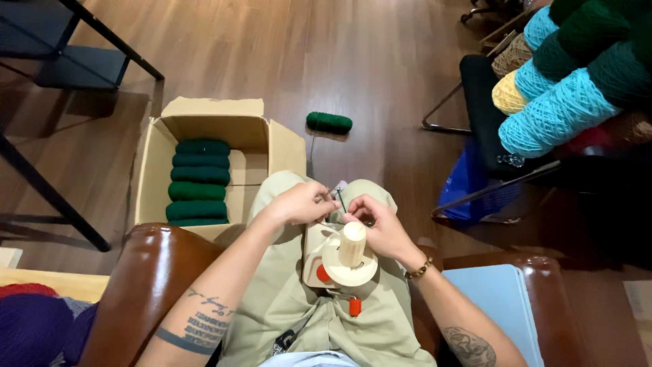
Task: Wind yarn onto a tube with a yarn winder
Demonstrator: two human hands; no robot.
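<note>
Centre of frame: wooden yarn winder (343, 261) sits on the lap, pale cone upright on a round disc, orange knob at its lower left and an orange clamp part just below. Left hand (299, 204) has fingers pinched together on what looks like a thin strand beside the metal guide arm (339, 196); right hand (380, 224) is curled with fingertips close on the same spot near the cone top, strand itself too fine to confirm. A dark green yarn skein (329, 123) lies on the wood floor in the upper centre, well apart from the hands. Risks, as judged: the winder rests on cloth rather than clamped to an edge, so it could tip or twist; the strand running from the floor could snag on the knees or the box flap; the skein may roll and tangle when pulled. Packages: open brown cardboard box (153, 163), left of centre, flaps out, holding a stacked row of green skeins (198, 183), no label readable. Blue bag (468, 180) right of centre under a black chair; turquoise, yellow and tan yarn cones (553, 115) piled upper right; pale blue flat pad (499, 299) lower right
</note>
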